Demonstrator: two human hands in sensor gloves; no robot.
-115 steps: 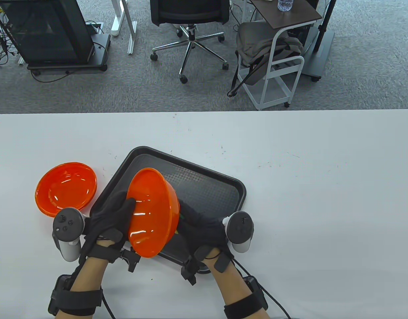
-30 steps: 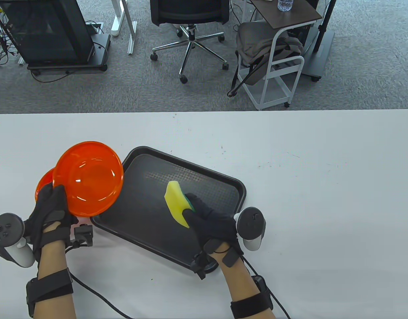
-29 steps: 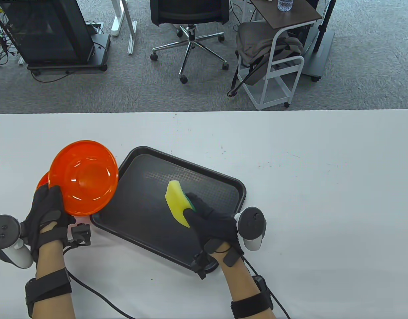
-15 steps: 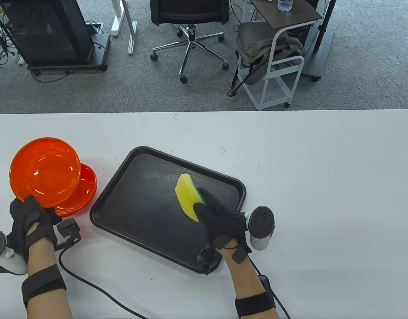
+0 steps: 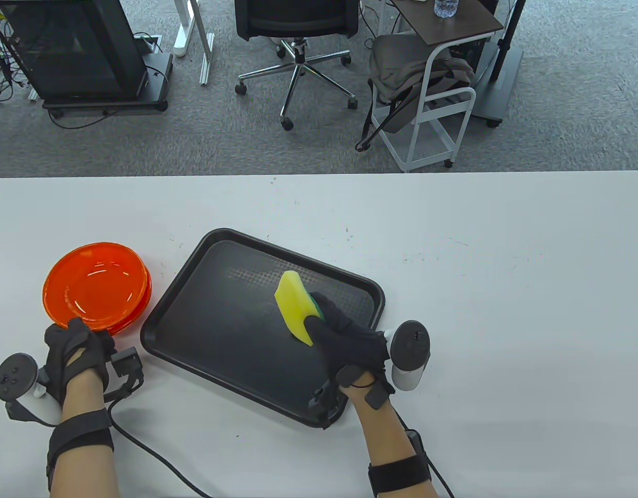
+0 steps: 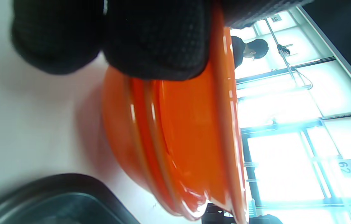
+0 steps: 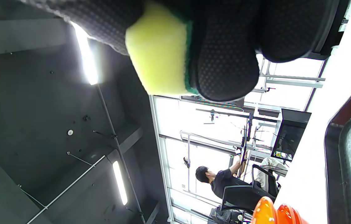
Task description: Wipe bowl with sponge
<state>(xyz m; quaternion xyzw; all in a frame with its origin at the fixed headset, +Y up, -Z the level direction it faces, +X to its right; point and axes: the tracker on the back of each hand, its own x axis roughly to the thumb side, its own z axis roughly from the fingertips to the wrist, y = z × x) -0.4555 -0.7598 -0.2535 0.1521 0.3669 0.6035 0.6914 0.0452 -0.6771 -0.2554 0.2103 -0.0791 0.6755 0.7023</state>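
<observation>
Table view: black tray (image 5: 230, 332) sits angled on the white table (image 5: 505, 290), used as landmark. Left of tray, just beside its left edge, two orange bowls are stacked, the top bowl (image 5: 93, 289) nested in the lower bowl (image 5: 137, 314), both upright on the table. Left hand (image 5: 77, 353) is at the near rim of the stack, left of the tray's near-left corner; left wrist view shows gloved fingers (image 6: 153, 46) over the top bowl's rim (image 6: 222, 109), gripping it. Stack rests on the table in that view, tray corner (image 6: 54, 199) at bottom edge. Right hand (image 5: 350, 345) is over the tray's right half, holding a yellow sponge (image 5: 294, 306) with green scrub side against the fingers. Sponge stands on edge above the tray floor; whether it touches the tray can't be told. Right wrist view: fingers (image 7: 225, 62) closed round the sponge (image 7: 159, 56), yellow face outward. Sponge and bowls well apart.
</observation>
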